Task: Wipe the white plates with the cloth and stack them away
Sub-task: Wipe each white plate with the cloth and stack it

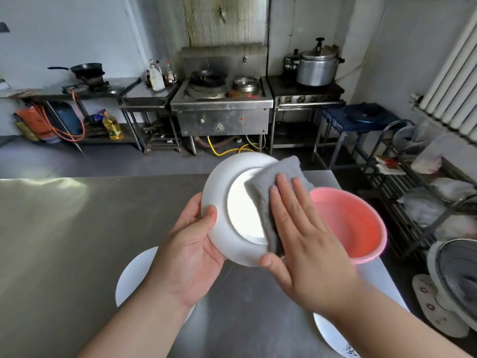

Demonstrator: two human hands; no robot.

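Farthest left of the grip, the steel table (pixel 64 241) carries a pale glare. Nearer, just below and left of the gripping hand, a resting plate (pixel 131 275) lies flat on the table, partly covered by the left forearm. The left hand (pixel 191 244) grasps the held plate (pixel 219 182) by its left rim, the thumb curled over the edge onto the side facing the camera and the other fingers behind it, out of sight. This white plate is lifted clear of the table and tilted up, and its raised foot ring shows that the underside faces the camera. Across the right half of that underside lies a folded grey cloth (pixel 271 177), its upper corner reaching past the plate's top rim. The right hand (pixel 304 236) presses the cloth flat against the plate with straight, spread fingers, and its thumb lies by the plate's lower edge. Right of the grip and behind that hand, a pink basin (pixel 361 220) stands on the table. Below the right forearm, a patterned plate (pixel 330 334) lies at the table's near edge. Farther right, off the table, stand a metal rack (pixel 402 202) and a fan (pixel 459 272).
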